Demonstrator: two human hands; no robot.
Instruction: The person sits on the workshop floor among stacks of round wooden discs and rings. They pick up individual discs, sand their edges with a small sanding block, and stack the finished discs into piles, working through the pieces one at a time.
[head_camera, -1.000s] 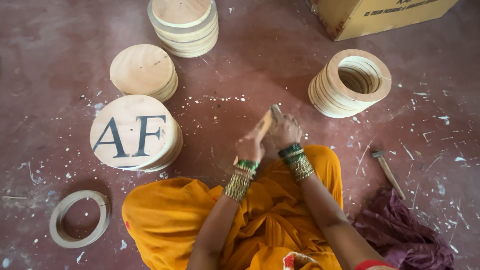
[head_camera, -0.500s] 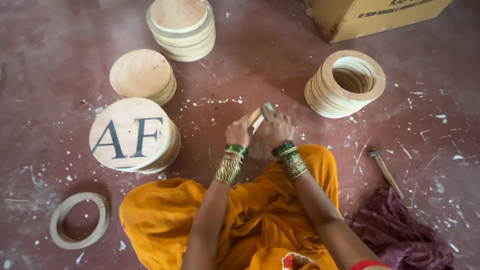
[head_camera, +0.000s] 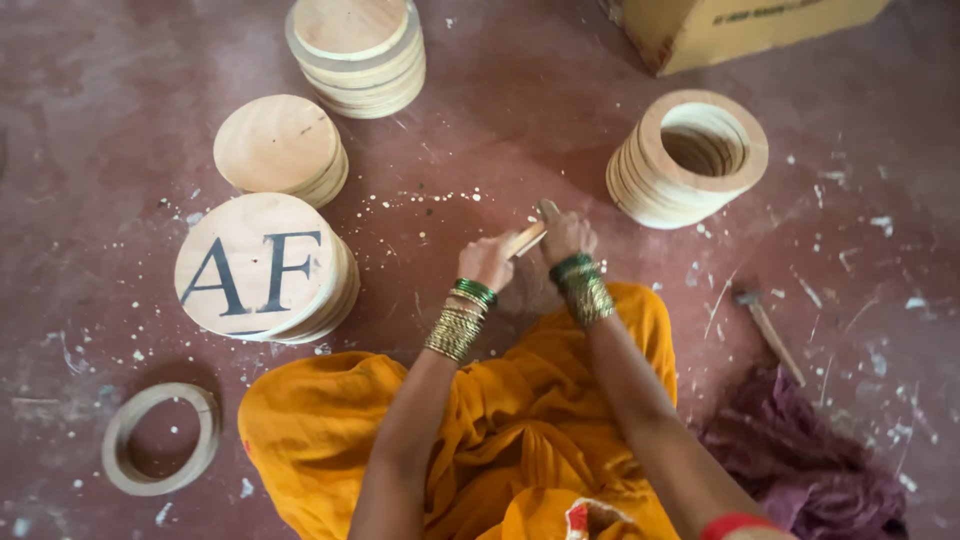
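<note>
My left hand (head_camera: 487, 262) and my right hand (head_camera: 567, 236) are close together, low over the reddish floor in front of my knees. Between them they grip a small pale wooden piece (head_camera: 526, 239); its far end sticks out above my right hand. Both wrists wear green and gold bangles. My orange garment (head_camera: 330, 430) covers my folded legs. What lies under the hands is hidden.
To the left stand a stack of wooden discs with black letters painted on top (head_camera: 262, 266) and two plain disc stacks (head_camera: 280, 148) (head_camera: 355, 42). A stack of wooden rings (head_camera: 690, 158) is at the right, a single ring (head_camera: 160, 438) lower left. A hammer (head_camera: 768, 332), purple cloth (head_camera: 800, 465) and a cardboard box (head_camera: 740, 28) lie right.
Both hands have shifted a little forward, away from my body. The wooden piece, earlier tilted up between them, now lies lower and flatter.
</note>
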